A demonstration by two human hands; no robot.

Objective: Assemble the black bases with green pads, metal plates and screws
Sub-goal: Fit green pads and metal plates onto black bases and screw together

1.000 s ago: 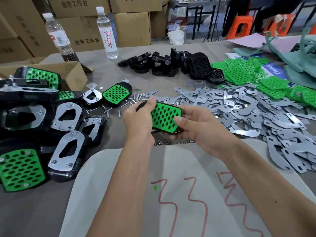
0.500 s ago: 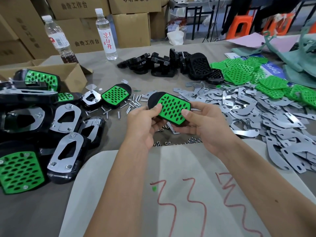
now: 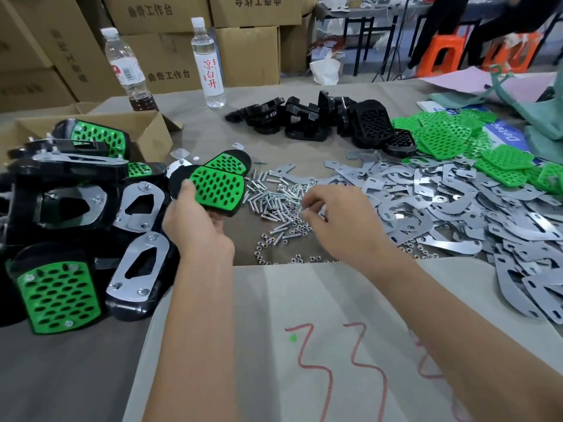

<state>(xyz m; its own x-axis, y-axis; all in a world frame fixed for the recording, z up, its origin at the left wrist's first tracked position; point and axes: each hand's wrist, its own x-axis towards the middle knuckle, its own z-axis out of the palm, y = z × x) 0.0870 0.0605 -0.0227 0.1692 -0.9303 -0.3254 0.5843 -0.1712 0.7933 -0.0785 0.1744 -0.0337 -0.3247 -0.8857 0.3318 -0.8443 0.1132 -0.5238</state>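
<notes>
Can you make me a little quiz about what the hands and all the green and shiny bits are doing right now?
1. True or false: the left hand holds a black base with a green pad.
2. What is the right hand reaching into? A) the screws B) a water bottle C) the cardboard box
3. Fill in: the loose metal plates lie to the ____ of the screws.

Key: 1 true; 2 A; 3 right.

Single head cam, looking forward and down, close over the table (image 3: 195, 123). Left hand (image 3: 195, 223) and right hand (image 3: 338, 220) sit mid-frame; boxes (image 3: 246, 56) far beyond them.
</notes>
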